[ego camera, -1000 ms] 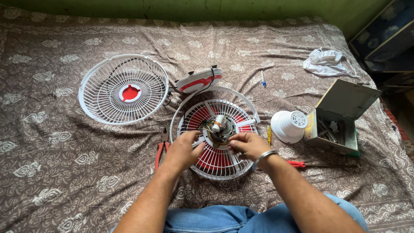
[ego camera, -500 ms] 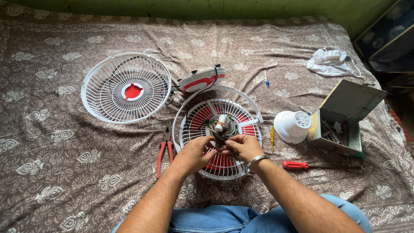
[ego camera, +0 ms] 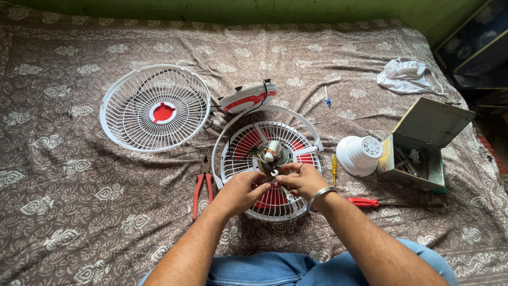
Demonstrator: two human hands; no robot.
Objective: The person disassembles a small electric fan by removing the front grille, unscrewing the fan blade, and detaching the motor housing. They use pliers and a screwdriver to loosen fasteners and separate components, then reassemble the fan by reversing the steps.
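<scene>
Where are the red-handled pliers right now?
The pliers lie on the patterned bedspread, just left of the rear fan grille and beside the left hand.

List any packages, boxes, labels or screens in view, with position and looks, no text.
Metal box: at the right on the patterned bedspread, beside the white motor cover; rectangular, grey-green, hinged lid open, small metal parts inside.
No labels, signs or screens can be made out.

Bare cloth open left of my left hand (ego camera: 241,191) past the red pliers (ego camera: 201,185). Right side crowded: yellow screwdriver (ego camera: 334,168), white cap (ego camera: 360,154), red screwdriver (ego camera: 365,202), metal box (ego camera: 418,159).
</scene>
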